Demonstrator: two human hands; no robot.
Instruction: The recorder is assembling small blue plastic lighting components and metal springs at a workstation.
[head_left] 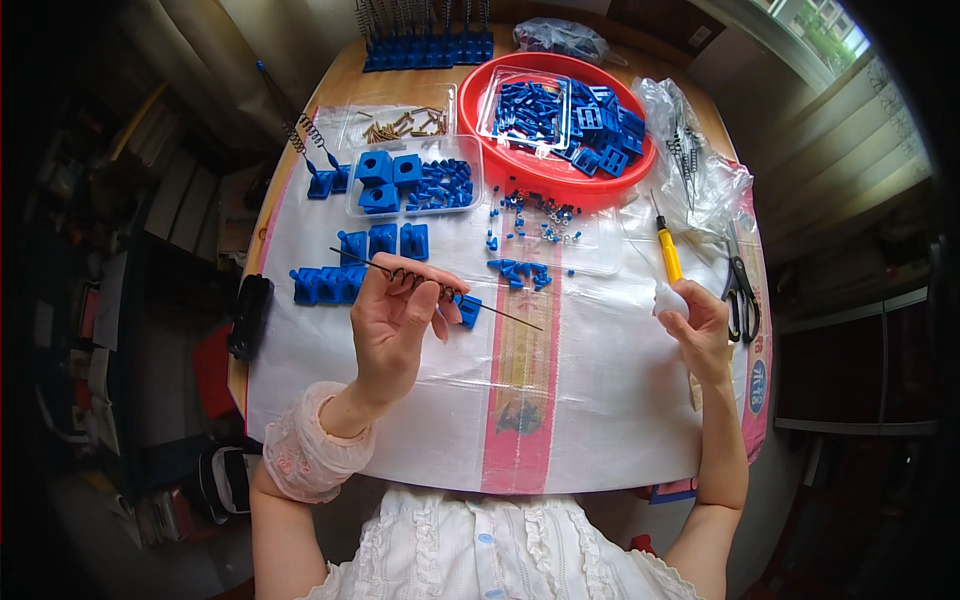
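My left hand [395, 318] pinches a dark coiled spring with long straight wire ends [436, 287], held level above the white sheet. A small blue plastic block [468, 310] lies just right of its fingers. My right hand [697, 325] is closed around a small white object [669, 298], near the tip of a yellow-handled screwdriver [667, 250] lying on the sheet. Several blue blocks [330, 284] sit in a row left of my left hand.
A red round basin [500, 150] holds blue parts in a clear tray. A clear tray [412, 182] holds blue cubes and pegs. Brass screws [405, 124], black scissors [740, 285], plastic bags [700, 170] and a rack of springs [425, 40] surround them.
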